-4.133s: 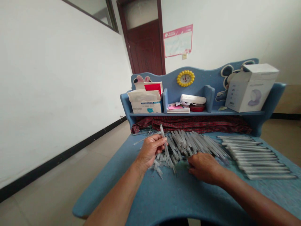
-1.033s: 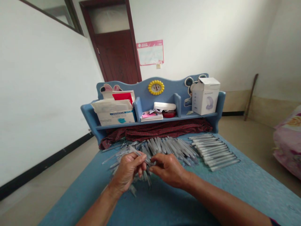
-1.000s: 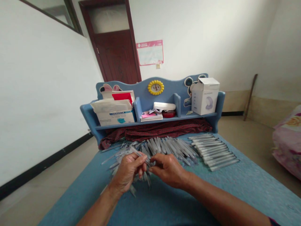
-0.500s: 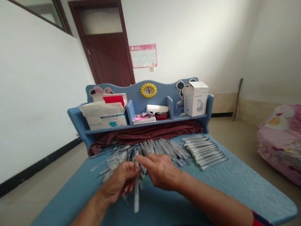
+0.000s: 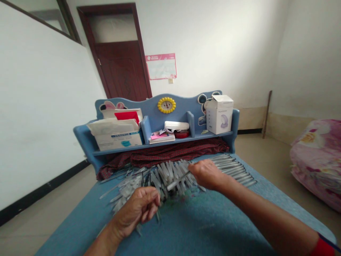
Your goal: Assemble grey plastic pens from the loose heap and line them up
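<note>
My right hand (image 5: 206,174) grips one end of a slim pen (image 5: 174,184) with a pale barrel, its other end slanting down to the left. Beneath that pen spreads a fanned heap of clear and whitish plastic pen parts (image 5: 169,171). At the heap's near left side, my left hand (image 5: 140,206) is closed, thumb over the curled fingers, and nothing shows in it. Beyond my right wrist, several pens with dark ends lie side by side in a row (image 5: 237,169), partly covered by the forearm.
A blue table (image 5: 202,231) carries a raised blue shelf (image 5: 122,151) at its back. On the shelf are a mask box (image 5: 119,140), papers (image 5: 161,138), a round red case (image 5: 182,134) and a white box (image 5: 220,117). A checkered cloth (image 5: 160,155) lies underneath.
My right hand has moved right, drawing the pen out of my left hand toward the row. My left hand stays near the heap with its fingers curled. The view has shifted slightly.
</note>
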`<state>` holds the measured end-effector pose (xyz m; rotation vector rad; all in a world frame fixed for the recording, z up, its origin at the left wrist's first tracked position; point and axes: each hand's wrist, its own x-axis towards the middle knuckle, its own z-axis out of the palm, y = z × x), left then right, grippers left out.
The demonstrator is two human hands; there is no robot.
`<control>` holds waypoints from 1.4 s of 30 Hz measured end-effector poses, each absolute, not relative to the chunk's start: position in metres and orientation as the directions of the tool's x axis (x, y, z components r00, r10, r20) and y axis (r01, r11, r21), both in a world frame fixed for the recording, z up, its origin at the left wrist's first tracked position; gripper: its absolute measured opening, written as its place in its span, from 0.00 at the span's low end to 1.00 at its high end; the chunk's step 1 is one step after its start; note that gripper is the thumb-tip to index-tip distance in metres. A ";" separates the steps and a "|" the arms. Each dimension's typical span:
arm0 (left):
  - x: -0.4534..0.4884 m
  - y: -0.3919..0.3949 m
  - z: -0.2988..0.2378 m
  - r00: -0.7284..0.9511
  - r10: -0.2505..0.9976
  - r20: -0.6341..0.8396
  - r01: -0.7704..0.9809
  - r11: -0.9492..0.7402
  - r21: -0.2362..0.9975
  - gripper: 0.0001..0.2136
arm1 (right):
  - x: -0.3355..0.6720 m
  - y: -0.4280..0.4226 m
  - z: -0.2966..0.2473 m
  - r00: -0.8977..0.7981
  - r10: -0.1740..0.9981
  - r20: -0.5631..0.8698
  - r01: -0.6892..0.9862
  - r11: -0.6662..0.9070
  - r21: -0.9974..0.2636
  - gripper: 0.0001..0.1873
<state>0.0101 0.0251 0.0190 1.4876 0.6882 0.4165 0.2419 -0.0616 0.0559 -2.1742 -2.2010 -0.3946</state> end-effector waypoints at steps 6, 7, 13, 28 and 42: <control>0.012 0.027 0.020 0.709 0.686 -0.165 0.154 0.077 0.985 0.18 | 0.340 -0.079 0.049 0.287 0.949 0.128 0.931 -0.308 0.195 0.15; 0.012 0.027 0.021 0.703 0.692 -0.163 0.153 0.077 0.985 0.18 | 0.352 -0.081 0.046 0.322 0.940 0.115 0.920 -0.339 0.196 0.15; 0.009 0.032 0.021 0.660 0.747 -0.077 0.080 0.032 0.996 0.16 | 0.385 -0.082 0.031 0.394 0.918 0.051 0.900 -0.396 0.183 0.14; 0.003 0.037 0.020 0.526 0.851 0.005 -0.048 0.023 0.999 0.14 | 0.365 -0.074 0.020 0.280 0.958 0.068 0.956 -0.285 0.067 0.13; 0.004 0.041 0.012 0.437 0.898 0.052 -0.063 -0.028 0.998 0.14 | 0.226 -0.038 0.027 -0.022 0.988 0.152 0.998 0.031 -0.056 0.14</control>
